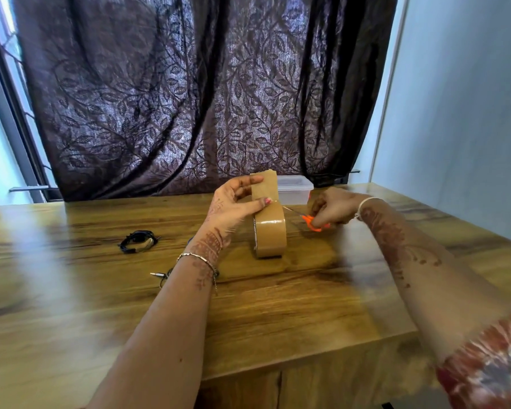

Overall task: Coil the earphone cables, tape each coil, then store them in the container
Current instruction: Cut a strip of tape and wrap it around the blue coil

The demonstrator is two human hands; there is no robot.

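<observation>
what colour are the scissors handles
Orange; the scissors handles show best in the head view, in the right hand.

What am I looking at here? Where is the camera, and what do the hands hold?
No machine here: a person wears one camera on the head, so you see their own arms. The left hand pinches a tape strip pulled up from the brown tape roll standing on the wooden table. The right hand grips orange scissors, blades towards the strip. A coiled black earphone lies at the left, another cable shows beside the left wrist, and a pale plastic container stands behind the roll.
</observation>
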